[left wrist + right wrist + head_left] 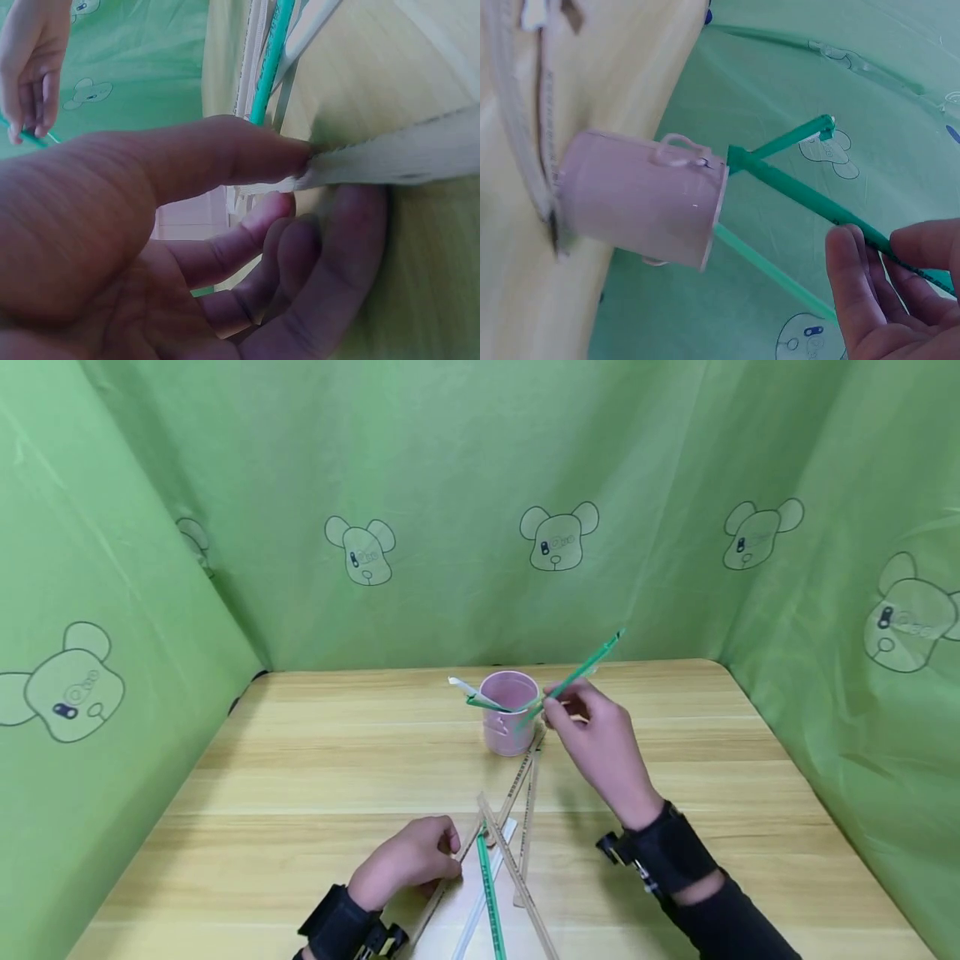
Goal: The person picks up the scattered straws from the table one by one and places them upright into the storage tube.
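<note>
My right hand (596, 735) pinches a slim green wrapped straw (588, 667) between thumb and fingers, slanting across the rim of a pink bucket (510, 735). In the right wrist view, the straw's lower end (780, 180) overlaps the bucket's mouth. A white wrapped straw (465, 686) and another green one (480, 701) lean out of the bucket to the left. Nearer the front, my left hand (412, 860) pinches a beige printed paper-wrapped stick (390, 157) low over the table, its thumb on one side and fingers curled beneath.
Several beige wrapped sticks (517, 868) lie crossed in front of the bucket, with a green straw (491, 893) and a white straw (480, 902) among them. The wooden table (300, 760) is enclosed by green curtains (450, 610) at the back and both sides.
</note>
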Tool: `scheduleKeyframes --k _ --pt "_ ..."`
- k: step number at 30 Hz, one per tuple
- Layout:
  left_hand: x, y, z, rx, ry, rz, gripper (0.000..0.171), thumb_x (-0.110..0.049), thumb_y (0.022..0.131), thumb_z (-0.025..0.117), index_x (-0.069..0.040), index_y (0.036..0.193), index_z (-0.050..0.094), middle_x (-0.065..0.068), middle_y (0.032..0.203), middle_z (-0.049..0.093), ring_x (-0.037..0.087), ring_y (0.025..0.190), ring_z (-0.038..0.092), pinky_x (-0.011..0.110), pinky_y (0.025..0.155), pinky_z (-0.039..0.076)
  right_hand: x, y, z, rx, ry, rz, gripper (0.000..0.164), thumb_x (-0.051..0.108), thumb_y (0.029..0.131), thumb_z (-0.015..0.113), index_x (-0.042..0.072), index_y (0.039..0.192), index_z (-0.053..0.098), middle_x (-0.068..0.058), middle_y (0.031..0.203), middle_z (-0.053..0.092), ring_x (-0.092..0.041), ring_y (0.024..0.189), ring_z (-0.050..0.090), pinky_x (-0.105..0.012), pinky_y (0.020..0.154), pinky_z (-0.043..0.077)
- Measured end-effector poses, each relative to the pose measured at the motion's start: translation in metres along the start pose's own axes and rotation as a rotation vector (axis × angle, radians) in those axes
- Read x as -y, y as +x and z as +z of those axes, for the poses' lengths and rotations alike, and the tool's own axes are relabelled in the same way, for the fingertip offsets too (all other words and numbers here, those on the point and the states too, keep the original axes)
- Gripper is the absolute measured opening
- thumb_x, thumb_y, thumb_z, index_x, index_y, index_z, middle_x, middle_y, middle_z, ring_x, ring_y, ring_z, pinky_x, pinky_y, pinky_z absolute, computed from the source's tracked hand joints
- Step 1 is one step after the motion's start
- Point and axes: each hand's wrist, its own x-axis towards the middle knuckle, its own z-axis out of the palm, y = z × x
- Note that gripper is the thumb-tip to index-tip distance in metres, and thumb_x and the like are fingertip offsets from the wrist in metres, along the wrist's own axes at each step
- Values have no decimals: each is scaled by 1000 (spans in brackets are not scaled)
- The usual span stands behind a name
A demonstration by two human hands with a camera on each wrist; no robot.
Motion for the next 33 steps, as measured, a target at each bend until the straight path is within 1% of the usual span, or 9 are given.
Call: scheduleKeyframes --k 3,5,9,12,15,20,24,30,33 --pt "1 0 -1 -6 8 0 22 6 86 76 -1 97 59 9 83 57 21 61 57 35 51 52 1 16 9 -46 1 -35 15 14 106 66 3 115 72 -8 108 73 -22 98 74 -28 81 62" --pt "2 0 -2 -6 14 3 22 6 85 76 -1 97 59 9 83 58 20 60 57 35 51 52 -2 24 16 -58 -6 -34 16 12 106 65 1 115 72 -11 108 73 -24 96 74 -28 76 62" --pt "3 0 -2 -8 26 3 21 5 85 77 -1 96 59 9 82 58 20 59 57 36 52 53 -15 31 27 -19 -55 15 17 9 106 64 0 119 71 -15 109 73 -28 90 74 -29 67 62" --pt "4 1 -2 -11 23 -2 21 3 86 77 -1 96 59 8 81 58 20 59 57 36 52 53 -25 30 34 33 -99 45 19 11 105 67 -1 119 71 -15 110 74 -29 89 72 -33 68 62" --pt "4 1 -2 -16 12 -7 22 2 86 78 -1 96 59 9 81 59 20 58 58 36 52 53 -33 29 41 66 -142 47 17 11 103 70 -2 114 73 -15 106 74 -29 87 71 -37 71 61" --pt "4 3 0 -20 -9 -19 22 1 86 78 -2 96 59 9 80 59 20 56 59 34 50 53 -43 26 48 100 -178 82 16 12 101 72 -1 111 71 -12 99 72 -24 85 68 -37 71 59" --pt "5 3 1 -23 -18 -18 23 1 86 78 -2 96 58 9 80 59 19 55 58 32 49 53 -49 18 47 118 -169 146 27 14 101 75 -1 119 62 -11 98 69 -22 83 66 -37 71 58" --pt "4 1 1 -28 -39 -20 23 1 85 78 -1 94 57 10 80 59 19 55 58 32 49 53 -59 5 45 122 -100 228 54 13 102 73 -1 143 41 -12 98 67 -25 77 68 -37 66 58" --pt "3 0 1 -31 -15 -19 23 -1 86 78 -2 93 56 10 80 58 19 55 57 32 49 51 -62 1 45 131 -89 237 53 13 103 71 -1 144 42 -12 98 68 -29 77 70 -36 65 59"
